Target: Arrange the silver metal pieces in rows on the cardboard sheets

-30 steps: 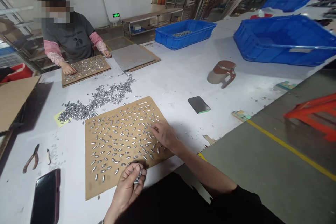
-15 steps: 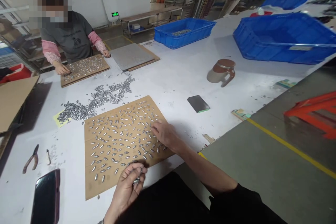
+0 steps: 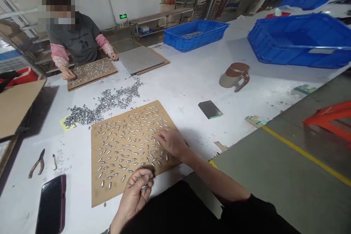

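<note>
A brown cardboard sheet [image 3: 96, 194] lies on the white table in front of me, with many small silver spindle-shaped metal pieces [image 3: 127, 150] spread over it in loose rows. My left hand [image 3: 134, 192] is curled at the sheet's near edge, closed around several of the same metal pieces. Over the right part of the sheet, my right hand [image 3: 174, 144] has thumb and forefinger pinched close to the pieces. Whatever is between those fingertips is hidden. Beyond the sheet lies a heap of loose metal pieces [image 3: 85, 114], partly on a yellow paper [image 3: 63, 124].
Pliers [image 3: 38, 164], a small pointed tool [image 3: 54, 162] and a phone [image 3: 51, 204] lie at left. To the right are a dark block [image 3: 210, 109] and a brown-lidded jug [image 3: 233, 76]. Blue bins [image 3: 192, 40] stand farther back. A co-worker [image 3: 82, 40] handles another board across the table.
The whole view has shifted slightly to the left, so things sit a little farther right. My right hand stays pinched over nearly the same spot; my left hand keeps its metal pieces.
</note>
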